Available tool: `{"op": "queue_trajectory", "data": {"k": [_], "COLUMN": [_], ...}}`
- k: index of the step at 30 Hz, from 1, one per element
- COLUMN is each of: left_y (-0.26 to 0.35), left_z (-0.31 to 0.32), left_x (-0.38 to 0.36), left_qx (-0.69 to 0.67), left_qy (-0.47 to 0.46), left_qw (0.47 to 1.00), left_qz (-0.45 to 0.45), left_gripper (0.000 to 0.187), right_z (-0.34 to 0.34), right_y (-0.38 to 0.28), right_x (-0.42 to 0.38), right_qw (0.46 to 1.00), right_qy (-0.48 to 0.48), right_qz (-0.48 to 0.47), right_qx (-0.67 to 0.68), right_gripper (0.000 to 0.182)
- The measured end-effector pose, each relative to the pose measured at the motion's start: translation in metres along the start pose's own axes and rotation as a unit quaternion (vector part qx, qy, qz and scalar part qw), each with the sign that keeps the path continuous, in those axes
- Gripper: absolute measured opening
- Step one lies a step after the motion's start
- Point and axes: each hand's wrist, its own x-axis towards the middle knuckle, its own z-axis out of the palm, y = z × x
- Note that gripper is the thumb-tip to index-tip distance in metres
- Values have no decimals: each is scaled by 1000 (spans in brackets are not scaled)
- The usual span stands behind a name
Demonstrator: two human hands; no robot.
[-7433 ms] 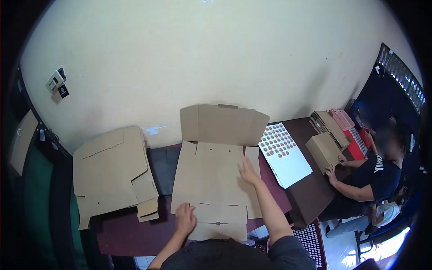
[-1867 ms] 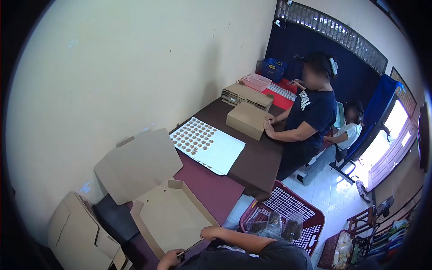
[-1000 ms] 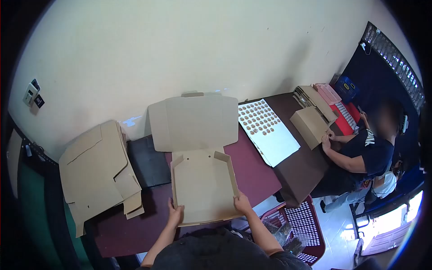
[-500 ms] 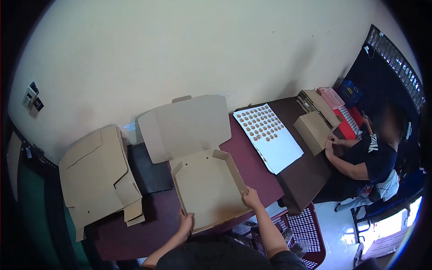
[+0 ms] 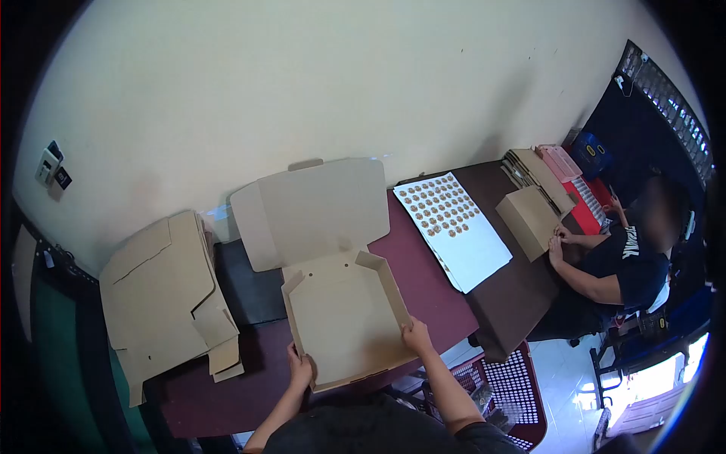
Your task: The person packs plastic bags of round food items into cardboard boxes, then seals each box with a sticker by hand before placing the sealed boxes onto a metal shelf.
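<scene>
An open cardboard box [image 5: 352, 318] lies in front of me on the maroon table [image 5: 423, 291], its lid [image 5: 318, 212] raised against the wall. My left hand [image 5: 299, 368] grips the box's left side wall near the front corner. On the right side wall, close to the front, my right hand [image 5: 416, 337] is closed round the edge. The box's two side walls stand up, with small folded flaps at the back corners. Its inside shows a bare brown base.
Flattened cardboard [image 5: 162, 295] is stacked at left beside a black item [image 5: 253, 287]. Sticker sheets [image 5: 476, 253] lie to the right. Farther right, a person [image 5: 605, 265] handles a smaller box [image 5: 527, 219]. A perforated basket [image 5: 518, 386] stands below the table's edge.
My left hand has shifted up and left along the box's left wall. My right hand has moved slightly up and left. The box's left wall now stands more upright.
</scene>
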Motion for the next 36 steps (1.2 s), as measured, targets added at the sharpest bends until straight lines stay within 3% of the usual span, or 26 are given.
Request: {"op": "queue_trajectory", "data": {"k": [2,7,10,14,18,19,21,22,23,25,27,31,36], "left_y": [-4,14,17,21,20,33,74,92,89,80,80,103,132], "left_z": [-6,-6,6,10,3,2,-2,-11,-11,-9,-6,0,27], "left_x": [2,-2,-4,-5,-3,-7,-25,-29,-29,-26,-32,-54,-82], "left_qx": [-54,-4,63,66,68,78,159,249,250,362,342,328,254], "left_qy": [-43,-28,35,47,21,8,130,87,66,-38,-92,-157,-235], "left_qw": [997,1000,997,996,997,996,965,942,942,845,843,844,818], "left_qz": [-18,-1,37,40,27,41,166,210,216,392,405,394,459], "left_gripper": [43,43,44,45,52,52,60,66,66,66,66,65,61], "right_z": [1,-1,-4,0,-6,-7,-4,-6,-8,-7,-11,-24,-57], "right_y": [1,-1,-1,9,-14,-13,-19,-25,-27,-18,-8,23,53], "right_x": [-1,-6,-5,-1,-23,-31,-53,-72,-92,-132,-174,-245,-323], "right_qw": [1000,999,999,998,999,999,994,990,983,970,982,938,886], "right_qy": [1,-25,-25,-46,17,53,108,135,158,193,170,327,403], "right_qz": [-10,-4,-21,-6,32,-5,-26,-14,1,-1,47,63,209], "right_qx": [-11,-24,-26,-42,-22,1,21,-38,-98,-147,-72,-91,-96], "right_gripper": [28,30,32,35,40,42,45,45,46,47,47,37,31]}}
